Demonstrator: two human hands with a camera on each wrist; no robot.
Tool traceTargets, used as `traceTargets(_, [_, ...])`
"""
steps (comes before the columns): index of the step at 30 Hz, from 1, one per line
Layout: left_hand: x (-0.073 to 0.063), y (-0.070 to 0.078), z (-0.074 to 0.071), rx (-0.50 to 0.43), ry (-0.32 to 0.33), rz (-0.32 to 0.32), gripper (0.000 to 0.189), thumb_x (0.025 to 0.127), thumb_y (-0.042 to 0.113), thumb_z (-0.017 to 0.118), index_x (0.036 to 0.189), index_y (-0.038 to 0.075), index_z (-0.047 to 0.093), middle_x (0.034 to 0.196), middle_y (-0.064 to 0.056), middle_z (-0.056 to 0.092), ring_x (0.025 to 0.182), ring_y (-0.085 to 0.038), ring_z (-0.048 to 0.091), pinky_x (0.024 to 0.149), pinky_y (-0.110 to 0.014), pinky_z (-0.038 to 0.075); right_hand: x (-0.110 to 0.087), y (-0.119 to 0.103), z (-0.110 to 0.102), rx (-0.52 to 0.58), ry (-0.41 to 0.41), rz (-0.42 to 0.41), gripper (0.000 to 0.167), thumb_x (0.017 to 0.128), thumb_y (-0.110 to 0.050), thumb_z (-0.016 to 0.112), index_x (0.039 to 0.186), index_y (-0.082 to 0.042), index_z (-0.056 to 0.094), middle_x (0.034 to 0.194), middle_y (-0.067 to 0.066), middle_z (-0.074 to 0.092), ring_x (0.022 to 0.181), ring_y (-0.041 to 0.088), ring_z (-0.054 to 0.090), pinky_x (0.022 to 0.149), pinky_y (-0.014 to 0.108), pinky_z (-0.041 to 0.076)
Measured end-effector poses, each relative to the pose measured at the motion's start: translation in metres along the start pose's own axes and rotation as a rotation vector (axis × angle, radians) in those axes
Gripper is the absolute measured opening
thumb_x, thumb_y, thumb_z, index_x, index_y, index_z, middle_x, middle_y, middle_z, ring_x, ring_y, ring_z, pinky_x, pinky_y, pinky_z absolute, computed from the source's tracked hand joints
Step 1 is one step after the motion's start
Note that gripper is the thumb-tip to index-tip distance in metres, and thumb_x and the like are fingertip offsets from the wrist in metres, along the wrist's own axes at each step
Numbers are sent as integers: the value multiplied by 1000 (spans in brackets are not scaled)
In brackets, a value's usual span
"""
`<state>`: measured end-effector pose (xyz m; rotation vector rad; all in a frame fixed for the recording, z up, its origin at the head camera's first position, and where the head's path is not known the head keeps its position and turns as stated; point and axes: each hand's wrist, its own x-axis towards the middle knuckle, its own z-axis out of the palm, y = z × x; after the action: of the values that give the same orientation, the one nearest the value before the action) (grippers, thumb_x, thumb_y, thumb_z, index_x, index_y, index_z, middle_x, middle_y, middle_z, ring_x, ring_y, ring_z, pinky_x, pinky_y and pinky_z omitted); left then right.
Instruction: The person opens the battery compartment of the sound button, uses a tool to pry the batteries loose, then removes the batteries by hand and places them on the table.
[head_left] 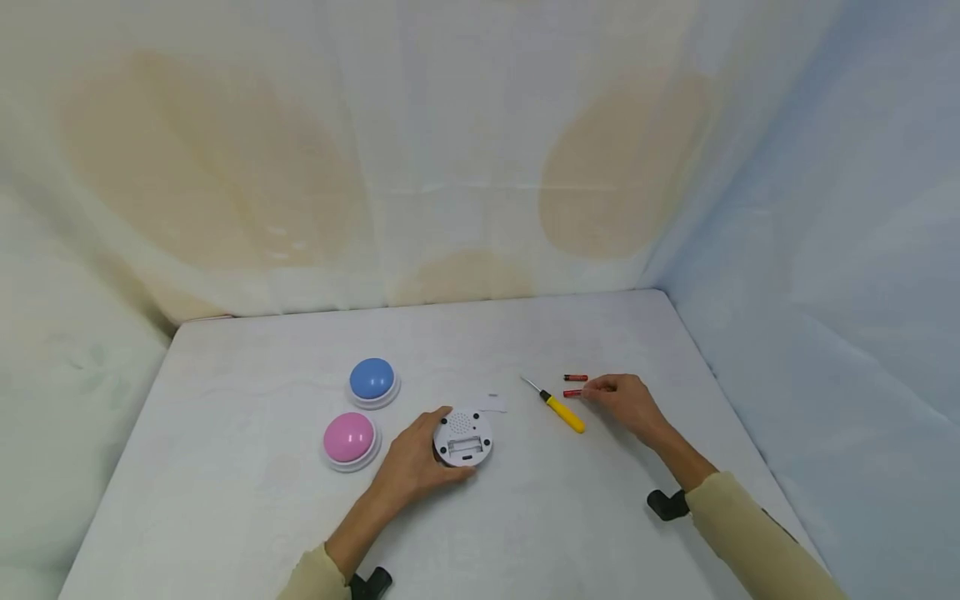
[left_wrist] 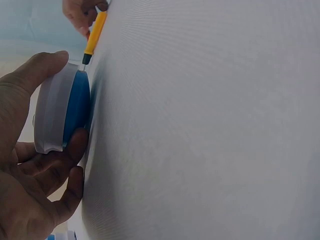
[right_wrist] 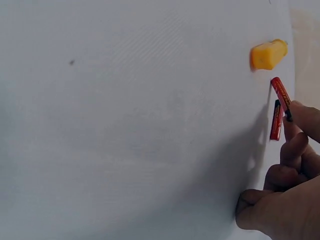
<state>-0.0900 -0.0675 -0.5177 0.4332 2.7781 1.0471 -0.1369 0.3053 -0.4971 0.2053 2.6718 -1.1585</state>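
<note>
My left hand [head_left: 416, 458] grips a round white push-button light [head_left: 459, 425] by its sides, thumb on one edge and fingers on the other. Its underside faces up, showing a battery slot without its lid, small dark feet and speaker holes. The left wrist view shows its blue dome [left_wrist: 77, 107] turned down toward the table. Between thumb and finger, my right hand [head_left: 624, 402] pinches one end of a red battery [right_wrist: 281, 94]. A second red battery [head_left: 576, 377] lies just beyond it. Left of the batteries rests a screwdriver [head_left: 564, 412] with a yellow handle.
Two more button lights stand dome up on the table [head_left: 247, 500] at the left, one blue [head_left: 372, 379] and one pink [head_left: 348, 437]. A small white cover piece [head_left: 492, 403] lies behind the held light. Cloth walls rise at the back and sides.
</note>
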Motion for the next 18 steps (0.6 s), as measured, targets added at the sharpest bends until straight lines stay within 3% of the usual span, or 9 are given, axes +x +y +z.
traceTargets(18, [1, 0, -4, 1, -6, -14, 100, 66, 53, 90, 148, 15, 47, 139, -9, 57, 118, -26, 58, 100, -49, 48, 8, 3, 8, -144, 32, -18, 22, 94, -26, 70, 105, -7, 76, 95, 7, 71, 84, 22, 56, 69, 31, 45])
